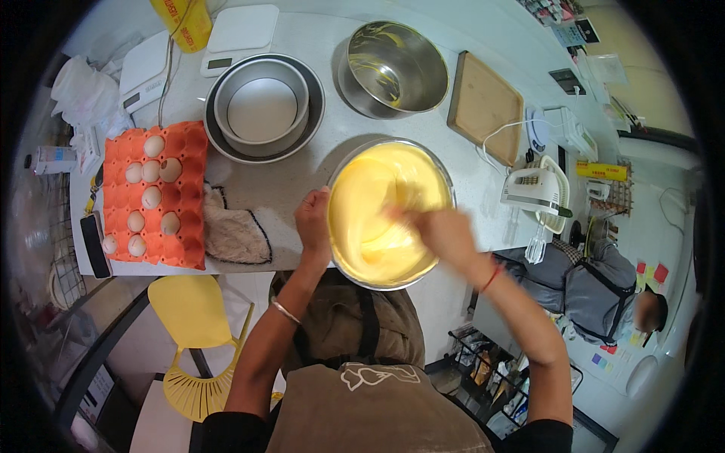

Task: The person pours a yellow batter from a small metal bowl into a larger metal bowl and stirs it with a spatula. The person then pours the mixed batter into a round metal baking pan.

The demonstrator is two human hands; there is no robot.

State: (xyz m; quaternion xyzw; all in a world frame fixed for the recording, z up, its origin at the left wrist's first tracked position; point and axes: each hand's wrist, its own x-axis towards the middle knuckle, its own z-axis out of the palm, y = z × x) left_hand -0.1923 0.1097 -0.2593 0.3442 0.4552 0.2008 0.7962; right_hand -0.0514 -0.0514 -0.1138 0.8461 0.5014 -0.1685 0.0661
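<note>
A metal mixing bowl [452,189] full of smooth pale-yellow batter [362,198] stands at the table's front edge, partly over it. My left hand [313,218] grips the bowl's left rim. Above the batter, my right hand [444,232] is closed around a utensil whose working end is blurred by motion; its exact kind cannot be made out. Curved streaks mark the batter's surface around it. Behind the bowl, another deep steel bowl [362,105] carries yellow smears on its inner wall.
Left stand an orange egg tray [190,192] with several eggs, a cloth [235,235], a phone [94,243] and nested round cake pans [308,96]. Two kitchen scales [243,28] sit behind. Right are a wooden board [487,105] and a hand mixer [532,187]. Another person [595,289] stands beyond; a yellow chair [190,311] is below.
</note>
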